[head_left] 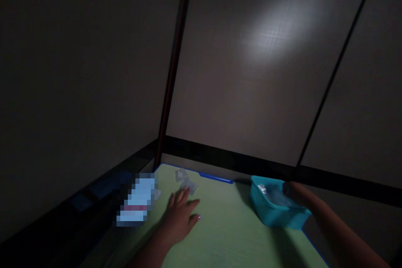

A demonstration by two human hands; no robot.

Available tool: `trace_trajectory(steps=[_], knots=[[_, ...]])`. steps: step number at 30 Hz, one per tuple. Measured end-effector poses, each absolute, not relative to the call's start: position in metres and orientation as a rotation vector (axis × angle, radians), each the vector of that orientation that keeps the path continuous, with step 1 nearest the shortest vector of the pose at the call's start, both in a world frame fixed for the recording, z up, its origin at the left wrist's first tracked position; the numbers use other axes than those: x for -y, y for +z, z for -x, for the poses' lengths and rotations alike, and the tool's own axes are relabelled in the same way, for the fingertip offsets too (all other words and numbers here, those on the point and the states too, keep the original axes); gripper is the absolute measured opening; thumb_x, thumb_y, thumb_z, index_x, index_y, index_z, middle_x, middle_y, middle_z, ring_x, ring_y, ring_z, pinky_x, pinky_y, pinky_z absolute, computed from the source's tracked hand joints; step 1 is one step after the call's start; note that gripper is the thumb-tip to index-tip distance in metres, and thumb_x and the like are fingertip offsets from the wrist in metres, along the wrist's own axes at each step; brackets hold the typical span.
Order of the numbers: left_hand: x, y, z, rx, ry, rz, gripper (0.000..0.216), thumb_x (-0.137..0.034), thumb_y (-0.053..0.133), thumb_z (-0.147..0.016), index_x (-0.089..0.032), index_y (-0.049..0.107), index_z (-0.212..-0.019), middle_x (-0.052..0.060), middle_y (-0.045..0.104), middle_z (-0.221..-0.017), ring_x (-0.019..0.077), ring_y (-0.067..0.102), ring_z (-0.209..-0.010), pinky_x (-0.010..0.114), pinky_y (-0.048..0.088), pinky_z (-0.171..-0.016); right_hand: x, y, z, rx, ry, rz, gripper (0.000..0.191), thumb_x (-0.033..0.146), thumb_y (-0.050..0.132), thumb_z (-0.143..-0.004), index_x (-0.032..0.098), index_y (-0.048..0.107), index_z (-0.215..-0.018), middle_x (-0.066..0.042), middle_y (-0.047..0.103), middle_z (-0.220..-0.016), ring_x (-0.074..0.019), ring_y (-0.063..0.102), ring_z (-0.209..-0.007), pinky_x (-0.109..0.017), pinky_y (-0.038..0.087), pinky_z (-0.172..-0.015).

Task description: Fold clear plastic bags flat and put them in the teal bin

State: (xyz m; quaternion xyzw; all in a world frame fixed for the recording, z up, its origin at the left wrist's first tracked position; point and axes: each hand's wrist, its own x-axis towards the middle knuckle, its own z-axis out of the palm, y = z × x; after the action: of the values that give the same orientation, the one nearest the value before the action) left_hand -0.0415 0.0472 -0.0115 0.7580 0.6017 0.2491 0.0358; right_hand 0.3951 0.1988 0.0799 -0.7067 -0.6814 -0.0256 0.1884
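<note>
My left hand (180, 220) is over the green tabletop (226, 222), fingers spread and nothing in them. Just beyond its fingertips lies a small crumpled piece of clear plastic (186, 180). On the right, my right hand (293, 190) reaches over the rim of a teal plastic basket (276, 216). Its fingers go down inside and are hidden, so I cannot see whether they hold anything. Clear plastic packaging (272, 192) shows within the basket beside that hand.
A blurred-out pale blue rectangular item (137, 199) is at the table's left side, next to a bit of clear plastic (157, 194). A blue strip (216, 178) runs along the back edge. Dim panelled walls (238, 92) stand behind and to the left.
</note>
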Motion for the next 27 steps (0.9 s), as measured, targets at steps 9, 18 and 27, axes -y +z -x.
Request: trace_trajectory(steps=[9,18,27], knots=[[-0.077,-0.016,0.034,-2.083,0.755,-2.291,0.045,-0.05,0.044,-0.077,-0.033,0.05,-0.118,0.012,0.032,-0.138,0.0299,0.02,-0.128,0.054,0.007,-0.099,-0.145,0.104,-0.434,2.055,0.044,1.862,0.022,0.014,0.047,-0.07,0.019,0.065,-0.081,-0.008,0.067,-0.081,-0.0187,0.061,-0.071,-0.023,0.04,-0.061],[-0.094,-0.018,0.043,-1.777,1.182,-1.89,0.021,-0.028,0.05,-0.073,-0.018,0.065,-0.084,0.01,0.063,-0.106,0.0242,0.047,-0.11,0.041,0.019,-0.099,-0.043,0.13,-0.375,2.18,0.327,1.528,0.03,0.044,0.045,-0.076,0.02,0.061,-0.084,-0.006,0.064,-0.075,-0.0198,0.059,-0.07,-0.026,0.043,-0.063],[-0.076,0.013,0.039,-1.321,1.603,-1.535,0.025,-0.038,0.051,-0.067,-0.016,0.056,-0.075,0.004,0.064,-0.076,0.02,0.06,-0.078,0.028,0.045,-0.07,-0.035,0.06,-0.201,1.906,0.622,1.072,0.038,0.041,0.057,-0.072,0.022,0.054,-0.105,-0.005,0.057,-0.09,-0.0161,0.052,-0.073,-0.028,0.042,-0.064]])
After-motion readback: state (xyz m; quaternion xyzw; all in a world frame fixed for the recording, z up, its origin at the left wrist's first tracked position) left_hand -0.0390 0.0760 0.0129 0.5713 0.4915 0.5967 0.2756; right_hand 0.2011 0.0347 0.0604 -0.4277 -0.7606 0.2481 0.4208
